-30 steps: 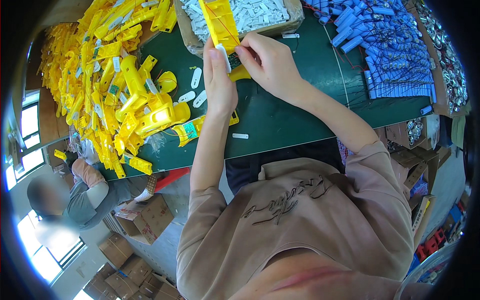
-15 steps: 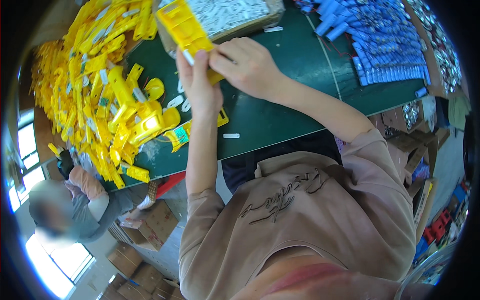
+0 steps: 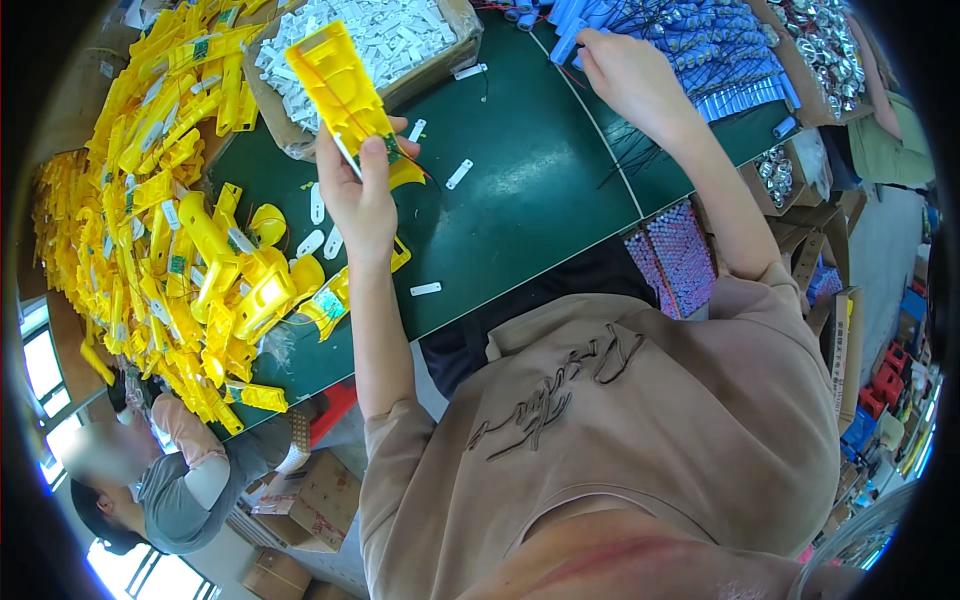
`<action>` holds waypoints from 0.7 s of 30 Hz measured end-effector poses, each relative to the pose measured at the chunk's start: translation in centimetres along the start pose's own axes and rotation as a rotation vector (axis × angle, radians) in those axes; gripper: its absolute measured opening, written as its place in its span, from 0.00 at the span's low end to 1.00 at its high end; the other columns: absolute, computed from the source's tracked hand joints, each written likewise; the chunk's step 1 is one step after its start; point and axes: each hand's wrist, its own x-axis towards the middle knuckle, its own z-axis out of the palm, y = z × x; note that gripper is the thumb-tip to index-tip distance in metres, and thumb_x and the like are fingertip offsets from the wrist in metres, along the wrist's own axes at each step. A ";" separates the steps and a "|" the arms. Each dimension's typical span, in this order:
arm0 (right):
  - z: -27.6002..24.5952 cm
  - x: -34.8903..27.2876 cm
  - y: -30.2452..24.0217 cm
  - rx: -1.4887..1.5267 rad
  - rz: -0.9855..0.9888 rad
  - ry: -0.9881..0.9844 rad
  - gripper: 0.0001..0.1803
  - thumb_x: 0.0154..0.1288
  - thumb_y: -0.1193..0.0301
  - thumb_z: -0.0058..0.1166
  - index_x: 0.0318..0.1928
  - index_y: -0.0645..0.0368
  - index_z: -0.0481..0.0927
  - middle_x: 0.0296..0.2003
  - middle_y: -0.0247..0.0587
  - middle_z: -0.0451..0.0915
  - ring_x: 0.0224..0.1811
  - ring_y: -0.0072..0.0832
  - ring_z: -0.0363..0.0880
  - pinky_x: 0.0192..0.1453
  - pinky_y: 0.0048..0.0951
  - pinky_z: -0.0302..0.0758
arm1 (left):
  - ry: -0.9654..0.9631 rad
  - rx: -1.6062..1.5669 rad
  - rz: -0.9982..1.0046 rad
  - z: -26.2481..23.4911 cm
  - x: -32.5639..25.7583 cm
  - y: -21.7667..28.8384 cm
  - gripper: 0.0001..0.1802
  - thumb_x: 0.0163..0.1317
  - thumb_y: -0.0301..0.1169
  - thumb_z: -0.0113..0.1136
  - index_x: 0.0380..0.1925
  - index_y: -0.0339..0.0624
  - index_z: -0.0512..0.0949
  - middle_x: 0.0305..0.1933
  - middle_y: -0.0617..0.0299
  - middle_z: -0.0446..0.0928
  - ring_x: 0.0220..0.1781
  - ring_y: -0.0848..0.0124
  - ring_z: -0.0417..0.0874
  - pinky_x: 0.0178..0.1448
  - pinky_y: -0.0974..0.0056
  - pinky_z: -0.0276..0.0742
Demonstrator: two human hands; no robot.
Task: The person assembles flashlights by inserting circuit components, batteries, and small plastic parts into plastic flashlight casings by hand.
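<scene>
My left hand [image 3: 362, 200] grips a yellow plastic casing [image 3: 343, 88], holding it up over the green table with its hollow inner side showing. Thin red and dark wires run along the casing, and a bit of green circuit board shows by the fingers. At the far right, my right hand [image 3: 640, 85] reaches to the edge of a pile of blue cylindrical batteries [image 3: 715, 60]. Its fingertips are pinched at the end of one blue battery [image 3: 566, 42]; the finger undersides are hidden. Dark wires trail below this hand.
A large heap of yellow casings [image 3: 150, 230] covers the table's left side. Behind my left hand stands a cardboard box [image 3: 425, 72] of small white pieces. Loose white strips [image 3: 459, 174] lie on the green tabletop [image 3: 500, 235]. A box of silvery parts [image 3: 820, 50] is far right; another person [image 3: 185, 480] sits lower left.
My right hand has left the yellow casing and moved right to the blue batteries. My left hand still holds the casing, now with its wires in view. The whole view has shifted.
</scene>
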 end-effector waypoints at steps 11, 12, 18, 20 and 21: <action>2.0 1.9 -2.3 -0.174 0.313 0.016 0.17 0.56 0.69 0.51 0.44 0.67 0.70 0.25 0.53 0.78 0.28 0.46 0.79 0.31 0.43 0.75 | -0.079 -0.114 -0.086 0.4 -0.1 0.2 0.17 0.65 0.24 0.45 0.55 0.35 0.64 0.39 0.54 0.78 0.32 0.71 0.81 0.37 0.68 0.78; 2.7 1.7 -2.0 -0.152 0.275 0.082 0.19 0.56 0.68 0.51 0.46 0.66 0.70 0.24 0.53 0.78 0.28 0.48 0.79 0.31 0.45 0.74 | -0.084 -0.108 -0.082 0.3 -0.2 0.2 0.18 0.65 0.24 0.45 0.55 0.35 0.64 0.39 0.54 0.78 0.32 0.71 0.81 0.38 0.68 0.78; 3.8 0.7 -1.5 0.188 0.187 0.225 0.09 0.56 0.70 0.53 0.33 0.64 0.74 0.23 0.50 0.76 0.28 0.45 0.79 0.35 0.45 0.74 | -0.101 -0.127 -0.109 0.3 -0.2 0.4 0.18 0.66 0.24 0.45 0.55 0.36 0.63 0.40 0.53 0.78 0.33 0.71 0.82 0.39 0.67 0.79; 4.5 0.0 -1.1 0.093 0.088 0.198 0.10 0.56 0.70 0.53 0.34 0.64 0.74 0.24 0.50 0.76 0.29 0.45 0.79 0.36 0.45 0.74 | -0.101 -0.128 -0.113 0.4 -0.2 0.6 0.18 0.66 0.24 0.45 0.55 0.36 0.63 0.40 0.53 0.78 0.33 0.71 0.82 0.39 0.67 0.79; 4.7 -0.2 -0.8 -0.002 -0.008 0.173 0.10 0.55 0.71 0.53 0.36 0.64 0.74 0.26 0.50 0.77 0.30 0.45 0.78 0.37 0.45 0.73 | -0.104 -0.127 -0.116 0.5 -0.2 0.6 0.18 0.66 0.24 0.45 0.55 0.36 0.63 0.40 0.53 0.78 0.33 0.70 0.82 0.39 0.67 0.79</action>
